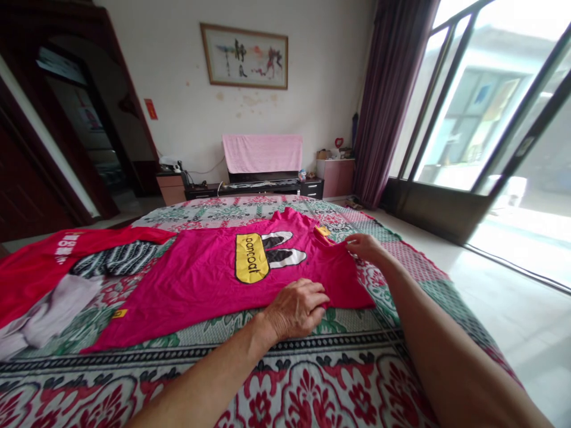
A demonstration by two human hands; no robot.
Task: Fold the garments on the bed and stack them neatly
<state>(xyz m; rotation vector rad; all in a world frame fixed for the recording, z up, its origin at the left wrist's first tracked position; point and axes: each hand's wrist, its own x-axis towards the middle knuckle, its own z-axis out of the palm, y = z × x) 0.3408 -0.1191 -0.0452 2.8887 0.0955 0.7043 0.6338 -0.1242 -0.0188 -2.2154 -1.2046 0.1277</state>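
Note:
A bright pink T-shirt (200, 276) with a yellow and black print lies spread flat on a patterned bed cover (312, 368). My left hand (297, 309) rests on the shirt's near sleeve edge, its fingers curled and closed on the fabric. Farther back, my right hand (363, 246) pinches the shirt's shoulder beside the collar.
At the left lie a red garment (40, 267), a black-and-white striped one (116, 258) and a pale one (57, 309). A low cabinet with a pink-covered TV (262, 153) stands at the far wall. Large glass doors (491, 119) and a purple curtain are at the right.

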